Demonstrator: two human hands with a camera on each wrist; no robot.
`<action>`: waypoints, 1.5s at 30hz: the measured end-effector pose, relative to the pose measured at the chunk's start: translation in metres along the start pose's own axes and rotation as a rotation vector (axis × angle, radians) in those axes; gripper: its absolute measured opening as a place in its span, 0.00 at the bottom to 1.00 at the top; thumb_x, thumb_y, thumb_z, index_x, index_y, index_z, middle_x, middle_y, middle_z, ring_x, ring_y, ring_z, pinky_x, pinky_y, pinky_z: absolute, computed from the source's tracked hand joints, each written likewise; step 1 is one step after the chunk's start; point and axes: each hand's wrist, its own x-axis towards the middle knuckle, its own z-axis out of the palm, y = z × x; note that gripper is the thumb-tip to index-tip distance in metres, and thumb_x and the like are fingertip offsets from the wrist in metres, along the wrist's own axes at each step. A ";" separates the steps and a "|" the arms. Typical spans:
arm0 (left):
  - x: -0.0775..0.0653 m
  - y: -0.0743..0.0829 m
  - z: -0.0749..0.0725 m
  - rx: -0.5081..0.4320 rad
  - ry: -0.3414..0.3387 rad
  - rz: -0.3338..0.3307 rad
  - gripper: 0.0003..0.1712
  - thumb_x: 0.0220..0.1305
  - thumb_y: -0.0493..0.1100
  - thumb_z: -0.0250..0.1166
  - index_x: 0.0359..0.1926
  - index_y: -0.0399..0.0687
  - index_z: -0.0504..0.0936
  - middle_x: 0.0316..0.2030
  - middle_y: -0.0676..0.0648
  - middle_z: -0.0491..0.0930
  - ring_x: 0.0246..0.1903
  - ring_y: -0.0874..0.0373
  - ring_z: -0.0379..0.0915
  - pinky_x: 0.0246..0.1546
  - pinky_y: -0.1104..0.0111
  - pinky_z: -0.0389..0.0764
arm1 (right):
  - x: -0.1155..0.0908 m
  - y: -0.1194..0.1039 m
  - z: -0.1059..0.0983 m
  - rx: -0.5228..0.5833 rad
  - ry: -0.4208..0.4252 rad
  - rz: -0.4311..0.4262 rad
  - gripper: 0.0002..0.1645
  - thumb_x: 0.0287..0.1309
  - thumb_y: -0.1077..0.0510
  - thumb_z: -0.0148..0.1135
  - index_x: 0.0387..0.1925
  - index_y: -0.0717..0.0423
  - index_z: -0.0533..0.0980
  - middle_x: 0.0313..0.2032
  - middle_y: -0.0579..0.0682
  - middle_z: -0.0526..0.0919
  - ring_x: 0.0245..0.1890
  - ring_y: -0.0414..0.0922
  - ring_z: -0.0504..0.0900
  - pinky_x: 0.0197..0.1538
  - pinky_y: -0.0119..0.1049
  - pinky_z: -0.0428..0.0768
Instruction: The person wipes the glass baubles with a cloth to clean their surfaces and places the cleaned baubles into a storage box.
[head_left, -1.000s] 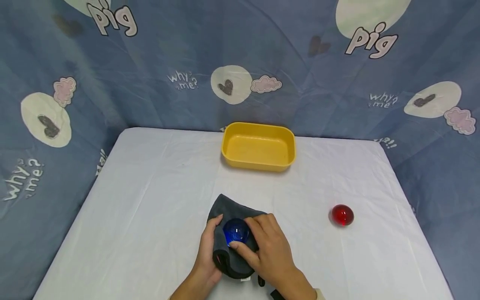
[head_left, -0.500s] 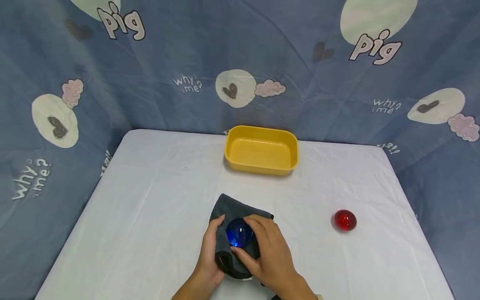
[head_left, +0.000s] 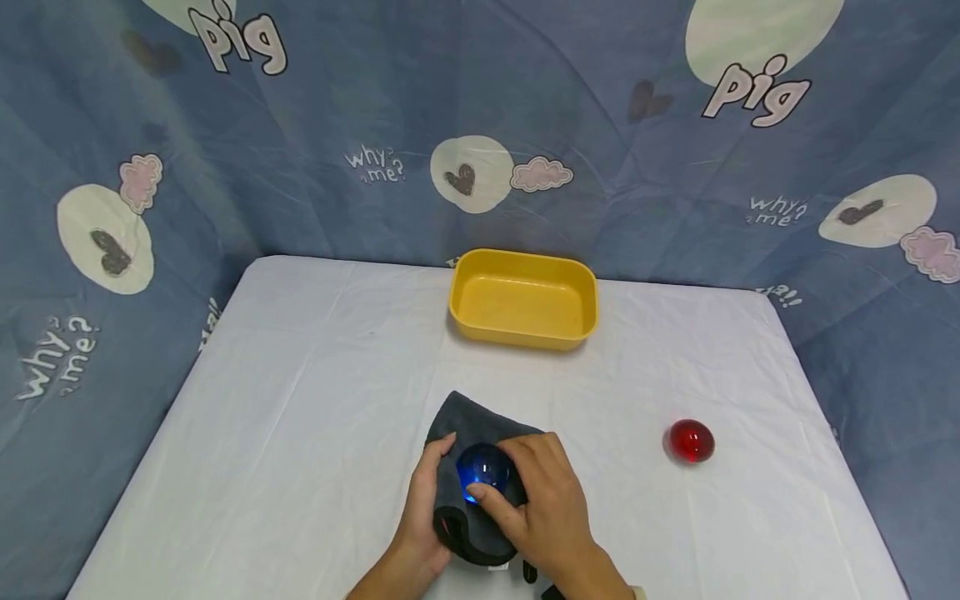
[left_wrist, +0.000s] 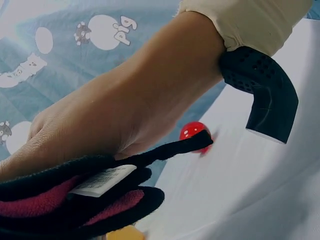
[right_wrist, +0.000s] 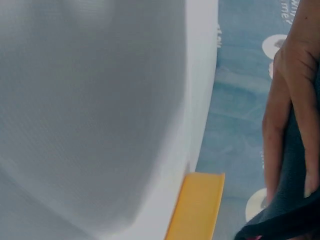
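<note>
Wiping the blue ball (head_left: 483, 465) seemed the step in hand: it sat on the cloth (head_left: 477, 421), pinched in the fingers of the right hand (head_left: 553, 504), while the left hand (head_left: 422, 508) gripped the cloth's edge. Turning the ball likely called for a light pinch.

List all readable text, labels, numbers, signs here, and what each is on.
"pig": blue backdrop, twice in head view, once in left wrist view.
"why me?": same backdrop, three times in head view; cut off in right wrist view.
"!!": backdrop, beside the tabletop; letters before it unclear.
White label on grey cloth: too blurred to read.
None seen on blue ball, red ball or yellow tray.
</note>
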 end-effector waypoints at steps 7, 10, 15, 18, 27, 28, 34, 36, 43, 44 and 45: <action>0.001 0.005 -0.002 0.014 0.026 0.030 0.40 0.79 0.62 0.45 0.81 0.47 0.47 0.75 0.46 0.58 0.68 0.57 0.60 0.68 0.65 0.64 | -0.004 -0.002 -0.001 0.008 -0.111 0.020 0.40 0.70 0.35 0.63 0.68 0.61 0.73 0.57 0.52 0.79 0.54 0.48 0.77 0.59 0.40 0.76; 0.002 0.006 -0.003 0.018 0.027 0.035 0.41 0.80 0.62 0.44 0.81 0.47 0.46 0.77 0.45 0.56 0.69 0.55 0.59 0.69 0.64 0.64 | -0.005 -0.003 -0.001 0.001 -0.123 -0.007 0.41 0.70 0.37 0.64 0.71 0.61 0.70 0.60 0.54 0.76 0.54 0.50 0.77 0.59 0.43 0.76; 0.002 0.006 -0.002 0.018 0.053 0.023 0.42 0.79 0.62 0.45 0.81 0.47 0.44 0.77 0.45 0.53 0.70 0.54 0.57 0.69 0.63 0.63 | -0.003 -0.002 -0.004 -0.018 -0.140 -0.008 0.36 0.69 0.37 0.66 0.65 0.59 0.75 0.56 0.53 0.77 0.53 0.48 0.79 0.58 0.42 0.78; 0.003 0.006 -0.001 0.013 0.072 0.020 0.45 0.78 0.61 0.46 0.82 0.47 0.40 0.79 0.44 0.48 0.72 0.52 0.52 0.73 0.61 0.58 | -0.001 -0.001 -0.005 -0.017 -0.150 0.006 0.36 0.67 0.36 0.67 0.61 0.59 0.77 0.54 0.51 0.78 0.52 0.46 0.79 0.57 0.41 0.79; 0.001 0.004 -0.001 0.003 0.067 0.006 0.42 0.78 0.62 0.47 0.80 0.47 0.45 0.73 0.46 0.57 0.65 0.57 0.62 0.63 0.67 0.71 | -0.001 0.002 -0.004 0.026 -0.127 0.042 0.30 0.68 0.37 0.68 0.54 0.58 0.81 0.49 0.47 0.79 0.51 0.44 0.77 0.57 0.35 0.75; 0.001 0.004 0.000 0.002 0.066 0.005 0.42 0.78 0.62 0.47 0.80 0.47 0.46 0.73 0.46 0.57 0.64 0.57 0.63 0.62 0.67 0.72 | -0.001 0.002 -0.004 0.030 -0.127 0.051 0.29 0.68 0.38 0.68 0.53 0.58 0.81 0.49 0.47 0.79 0.51 0.44 0.76 0.58 0.34 0.74; 0.003 0.005 0.000 0.022 0.058 0.041 0.41 0.79 0.61 0.46 0.80 0.46 0.46 0.74 0.45 0.57 0.66 0.56 0.61 0.64 0.68 0.69 | -0.003 0.000 -0.006 0.050 -0.179 0.108 0.33 0.67 0.39 0.70 0.61 0.59 0.79 0.53 0.47 0.76 0.55 0.44 0.74 0.60 0.38 0.76; 0.004 0.005 0.000 0.028 0.055 0.051 0.40 0.79 0.61 0.45 0.80 0.46 0.47 0.75 0.44 0.56 0.68 0.55 0.60 0.65 0.67 0.68 | -0.003 0.000 -0.006 0.053 -0.207 0.113 0.38 0.65 0.39 0.71 0.66 0.58 0.75 0.56 0.48 0.75 0.57 0.44 0.74 0.60 0.41 0.77; 0.002 0.004 0.000 0.006 0.071 0.045 0.40 0.78 0.61 0.46 0.79 0.46 0.47 0.74 0.44 0.57 0.67 0.55 0.61 0.65 0.67 0.69 | -0.003 -0.001 -0.007 0.019 -0.207 0.006 0.39 0.64 0.41 0.73 0.69 0.56 0.73 0.57 0.52 0.75 0.55 0.47 0.76 0.58 0.43 0.79; 0.001 0.004 0.000 0.006 0.073 0.043 0.40 0.78 0.61 0.46 0.79 0.46 0.47 0.74 0.44 0.56 0.68 0.55 0.61 0.66 0.67 0.68 | -0.002 -0.001 -0.007 0.013 -0.204 0.001 0.38 0.64 0.40 0.73 0.67 0.56 0.73 0.57 0.52 0.75 0.54 0.47 0.76 0.58 0.42 0.79; 0.001 0.003 0.000 0.013 0.078 0.045 0.41 0.78 0.61 0.46 0.80 0.45 0.46 0.75 0.44 0.55 0.68 0.54 0.60 0.66 0.66 0.67 | -0.002 -0.002 -0.007 0.011 -0.201 0.000 0.38 0.65 0.40 0.72 0.66 0.56 0.74 0.56 0.52 0.76 0.54 0.46 0.77 0.58 0.42 0.79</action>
